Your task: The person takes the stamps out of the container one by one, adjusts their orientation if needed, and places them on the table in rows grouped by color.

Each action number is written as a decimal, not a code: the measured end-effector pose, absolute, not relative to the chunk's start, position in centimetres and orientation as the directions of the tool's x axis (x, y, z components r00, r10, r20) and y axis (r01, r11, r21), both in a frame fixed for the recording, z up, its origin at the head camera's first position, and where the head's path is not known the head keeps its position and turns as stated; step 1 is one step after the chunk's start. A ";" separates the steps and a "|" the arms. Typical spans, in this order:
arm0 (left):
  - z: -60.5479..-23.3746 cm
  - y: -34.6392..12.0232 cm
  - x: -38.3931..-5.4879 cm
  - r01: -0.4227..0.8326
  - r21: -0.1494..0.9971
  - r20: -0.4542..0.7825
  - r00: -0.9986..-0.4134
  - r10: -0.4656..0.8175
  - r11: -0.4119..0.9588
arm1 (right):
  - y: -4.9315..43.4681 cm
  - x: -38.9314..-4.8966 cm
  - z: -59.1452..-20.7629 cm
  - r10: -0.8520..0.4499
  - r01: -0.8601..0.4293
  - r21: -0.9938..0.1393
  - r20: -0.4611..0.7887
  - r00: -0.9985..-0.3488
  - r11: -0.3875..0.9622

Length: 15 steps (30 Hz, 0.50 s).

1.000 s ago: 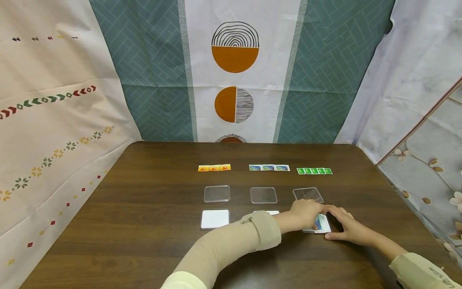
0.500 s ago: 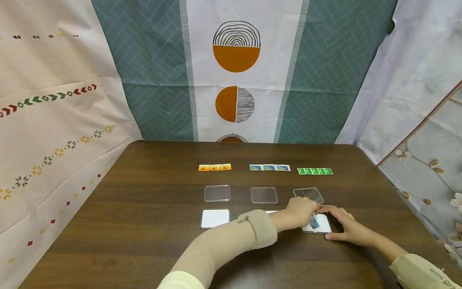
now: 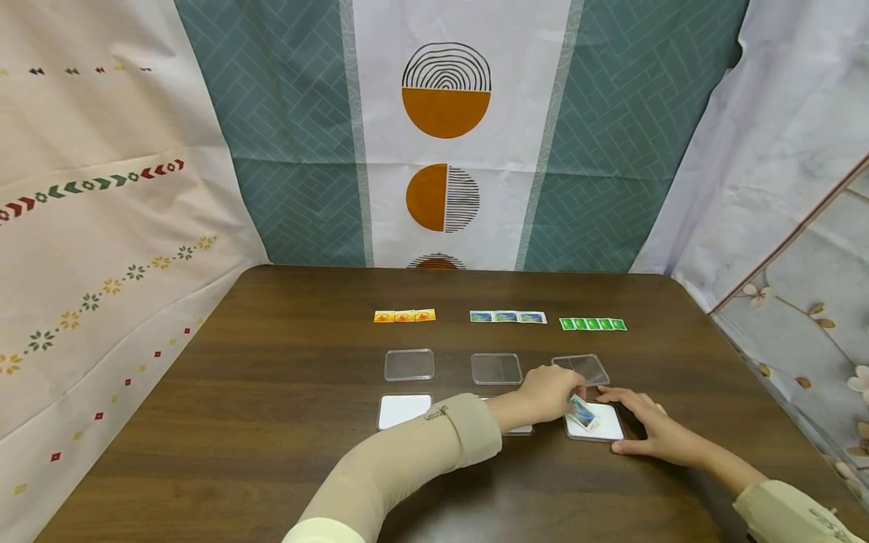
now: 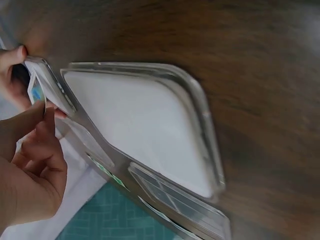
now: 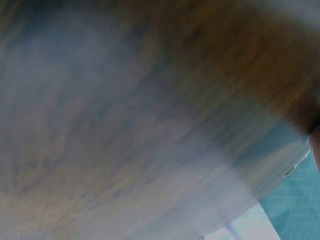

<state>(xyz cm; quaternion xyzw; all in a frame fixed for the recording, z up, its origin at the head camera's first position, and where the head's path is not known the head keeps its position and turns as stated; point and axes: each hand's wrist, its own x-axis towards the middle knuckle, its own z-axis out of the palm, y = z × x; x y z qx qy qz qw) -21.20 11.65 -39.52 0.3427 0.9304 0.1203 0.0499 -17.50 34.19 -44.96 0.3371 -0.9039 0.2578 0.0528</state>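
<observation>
My left hand (image 3: 541,397) pinches a small blue stamp with white edges (image 3: 582,413) between thumb and finger. The stamp is tilted over the rightmost white-filled plastic case (image 3: 606,430). My right hand (image 3: 653,430) spans that case's right side, thumb on the near corner and fingers on the far one. In the left wrist view, the left hand (image 4: 37,165) holds the stamp (image 4: 37,93) by its edge, beside a second white-filled case (image 4: 135,120). The right wrist view is mostly blurred, with just a fingertip (image 5: 316,145) at its right edge.
Three clear lids (image 3: 409,365) lie in a row behind the cases. Farther back are strips of orange stamps (image 3: 404,316), blue stamps (image 3: 508,317) and green stamps (image 3: 593,324). Another white-filled case (image 3: 403,412) sits at left on the brown table (image 3: 224,445).
My left hand has drawn left and slightly back from the right hand, lifting the blue stamp to a tilt and uncovering more of the white case. The right hand has stayed in place.
</observation>
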 end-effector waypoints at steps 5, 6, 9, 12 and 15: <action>-39.3 10.5 -21.6 0.640 0.344 -0.023 -0.726 0.687 0.687 | 34.1 -17.5 -44.9 -0.571 -0.627 -0.414 0.266 -0.777 0.660; -39.3 10.2 -21.7 0.641 0.371 -0.023 -0.717 0.697 0.672 | 34.0 -17.5 -44.9 -0.570 -0.625 -0.416 0.264 -0.778 0.660; -39.5 9.5 -22.1 0.634 0.450 -0.013 -0.699 0.715 0.629 | 34.0 -17.5 -44.8 -0.575 -0.631 -0.418 0.268 -0.773 0.653; -39.7 8.8 -22.4 0.616 0.510 0.001 -0.698 0.716 0.600 | 33.9 -17.4 -44.8 -0.586 -0.644 -0.418 0.276 -0.762 0.640; -39.8 7.9 -22.6 0.589 0.554 0.016 -0.714 0.700 0.588 | 33.9 -17.4 -44.8 -0.590 -0.651 -0.414 0.284 -0.756 0.636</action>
